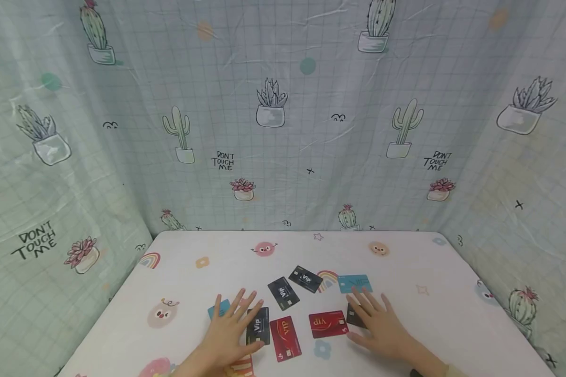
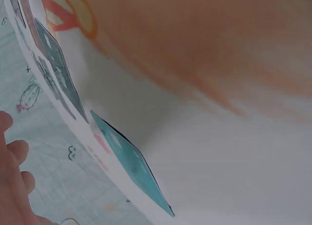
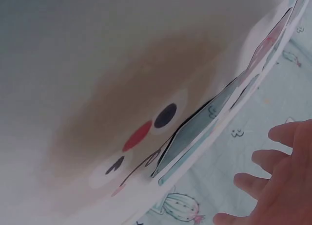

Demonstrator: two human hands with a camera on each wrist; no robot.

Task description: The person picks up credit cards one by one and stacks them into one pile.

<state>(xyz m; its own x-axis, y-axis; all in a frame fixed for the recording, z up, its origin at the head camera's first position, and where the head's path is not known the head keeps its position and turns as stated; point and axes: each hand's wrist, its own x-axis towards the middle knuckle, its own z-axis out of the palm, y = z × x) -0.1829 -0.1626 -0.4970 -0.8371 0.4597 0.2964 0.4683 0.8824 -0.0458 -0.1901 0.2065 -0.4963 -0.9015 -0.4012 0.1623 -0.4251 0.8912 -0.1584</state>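
Note:
Both hands are spread with straight fingers over several VIP cards on the table, holding nothing. My left hand [image 1: 230, 331] is by a blue card [image 1: 220, 309], partly hidden behind its fingers, and a black card [image 1: 258, 326]. A red card [image 1: 285, 339] lies just right of that thumb. My right hand [image 1: 380, 327] partly covers another black card [image 1: 354, 317]; its fingertips are near a second blue card [image 1: 355, 283]. Left of it lies a second red card [image 1: 328, 324]. Two more black cards, one tilted [image 1: 283, 293] and one farther back [image 1: 305, 279], lie between the hands.
The white table [image 1: 453, 314] has printed cartoon faces, rainbows and flowers. A pale grid curtain [image 1: 311, 193] with cactus prints hangs behind it and along both sides. A small dark object [image 1: 416, 373] shows by the right wrist.

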